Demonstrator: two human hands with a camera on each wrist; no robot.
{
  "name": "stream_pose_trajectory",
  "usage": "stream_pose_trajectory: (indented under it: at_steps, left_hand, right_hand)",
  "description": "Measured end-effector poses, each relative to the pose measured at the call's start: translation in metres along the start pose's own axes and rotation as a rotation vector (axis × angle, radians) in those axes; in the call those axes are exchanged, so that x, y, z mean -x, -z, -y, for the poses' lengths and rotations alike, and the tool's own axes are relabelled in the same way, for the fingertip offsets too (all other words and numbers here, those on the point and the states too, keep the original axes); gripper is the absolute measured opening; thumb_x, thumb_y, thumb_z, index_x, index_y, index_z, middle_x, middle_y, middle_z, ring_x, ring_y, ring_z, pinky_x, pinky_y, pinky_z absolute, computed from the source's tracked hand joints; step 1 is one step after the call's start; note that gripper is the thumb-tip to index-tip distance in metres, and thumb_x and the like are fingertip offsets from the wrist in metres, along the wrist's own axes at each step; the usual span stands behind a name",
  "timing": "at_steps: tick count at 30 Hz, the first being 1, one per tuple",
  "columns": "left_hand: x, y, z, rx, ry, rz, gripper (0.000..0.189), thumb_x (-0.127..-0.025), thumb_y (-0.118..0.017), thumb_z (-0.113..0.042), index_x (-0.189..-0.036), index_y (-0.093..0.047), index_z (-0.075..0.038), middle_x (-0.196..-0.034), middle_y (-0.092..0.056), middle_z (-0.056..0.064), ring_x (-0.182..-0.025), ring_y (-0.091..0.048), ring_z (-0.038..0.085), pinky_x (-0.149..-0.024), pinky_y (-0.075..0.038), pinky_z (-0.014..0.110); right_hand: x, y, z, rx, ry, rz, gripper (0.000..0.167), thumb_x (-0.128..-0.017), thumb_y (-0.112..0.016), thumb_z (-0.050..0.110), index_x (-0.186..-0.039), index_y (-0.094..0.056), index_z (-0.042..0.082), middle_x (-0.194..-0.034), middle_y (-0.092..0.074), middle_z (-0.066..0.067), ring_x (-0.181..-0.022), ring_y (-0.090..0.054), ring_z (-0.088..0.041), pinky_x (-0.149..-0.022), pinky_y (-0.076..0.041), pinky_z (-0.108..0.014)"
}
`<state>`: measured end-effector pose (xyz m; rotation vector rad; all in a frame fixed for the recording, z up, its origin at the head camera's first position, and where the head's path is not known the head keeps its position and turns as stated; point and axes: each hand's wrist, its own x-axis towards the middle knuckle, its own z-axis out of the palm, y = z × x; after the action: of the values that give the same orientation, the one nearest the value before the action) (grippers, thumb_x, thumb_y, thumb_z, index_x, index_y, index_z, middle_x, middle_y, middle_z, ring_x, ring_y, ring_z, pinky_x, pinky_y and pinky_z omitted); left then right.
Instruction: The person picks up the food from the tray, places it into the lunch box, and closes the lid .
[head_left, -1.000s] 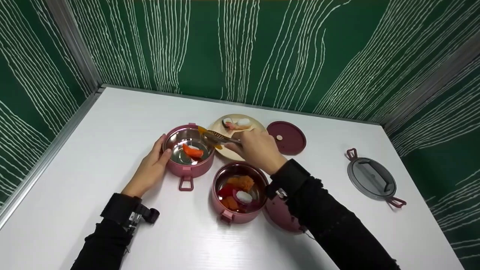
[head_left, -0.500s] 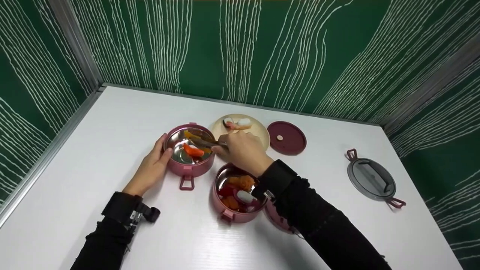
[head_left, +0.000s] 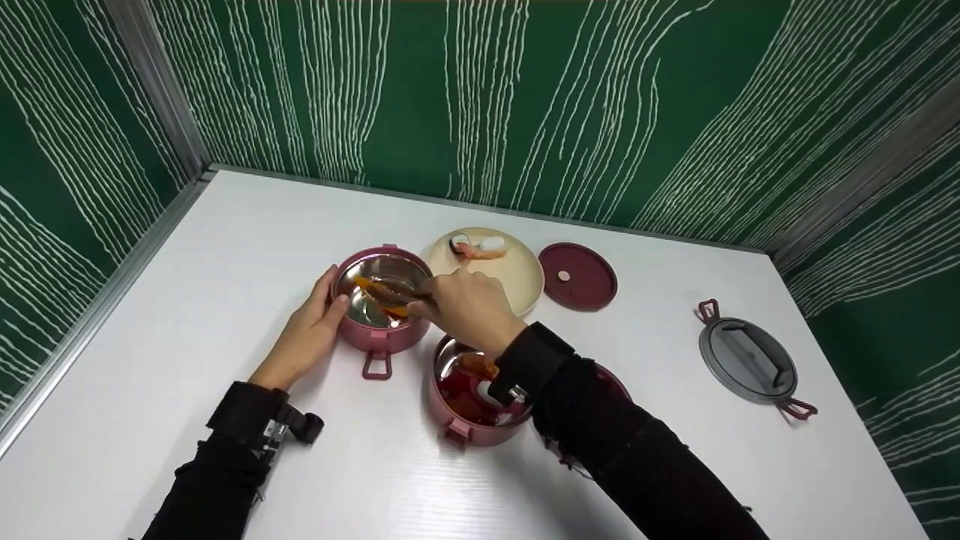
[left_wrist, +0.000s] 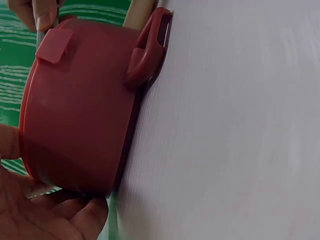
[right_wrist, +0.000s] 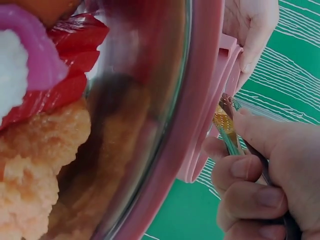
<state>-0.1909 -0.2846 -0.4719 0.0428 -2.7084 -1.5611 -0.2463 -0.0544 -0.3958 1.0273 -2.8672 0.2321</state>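
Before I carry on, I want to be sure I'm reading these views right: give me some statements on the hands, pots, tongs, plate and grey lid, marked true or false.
1. The left hand holds the far pot. True.
2. The right hand is idle. False: it grips the tongs.
3. The near pot contains food. True.
4. The tongs point into the near pot. False: into the far pot.
5. The grey lid covers the near pot. False: it lies apart on the table.
6. The plate is beyond the near pot. True.
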Motion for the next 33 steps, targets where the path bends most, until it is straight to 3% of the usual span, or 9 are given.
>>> stream_pose_trajectory:
  at_steps: [9, 24, 33]
  left_hand:
    - [-0.001, 0.001, 0.000, -0.001, -0.002, -0.005, 0.060, -0.099, -0.030, -0.040, -0.149, -0.005, -0.021, -0.154, -0.009, 0.008, -0.141, -0.010, 0.029, -0.114, -0.009, 0.048]
    - [-0.001, -0.001, 0.001, 0.010, 0.011, -0.003, 0.059, -0.098, -0.031, -0.041, -0.149, -0.004, -0.025, -0.154, -0.009, 0.007, -0.141, -0.010, 0.029, -0.114, -0.009, 0.049]
    - [-0.002, -0.001, 0.001, 0.002, -0.008, -0.015, 0.059, -0.099, -0.031, -0.040, -0.149, -0.007, -0.022, -0.154, -0.011, 0.008, -0.140, -0.012, 0.029, -0.114, -0.011, 0.048]
  right_hand:
    - [-0.002, 0.002, 0.008, 0.019, 0.010, 0.014, 0.029, -0.083, -0.061, 0.049, -0.079, -0.066, 0.020, -0.070, -0.062, 0.002, -0.064, -0.058, -0.015, -0.049, -0.046, -0.039]
    - [-0.008, -0.008, 0.011, 0.041, -0.019, 0.081, 0.034, -0.084, -0.060, 0.049, -0.088, -0.068, 0.016, -0.067, -0.059, 0.001, -0.060, -0.055, -0.015, -0.048, -0.045, -0.036]
    - [-0.009, -0.009, 0.013, 0.091, 0.002, 0.056, 0.040, -0.084, -0.057, 0.051, -0.090, -0.068, 0.013, -0.070, -0.062, -0.004, -0.062, -0.059, -0.018, -0.050, -0.049, -0.039]
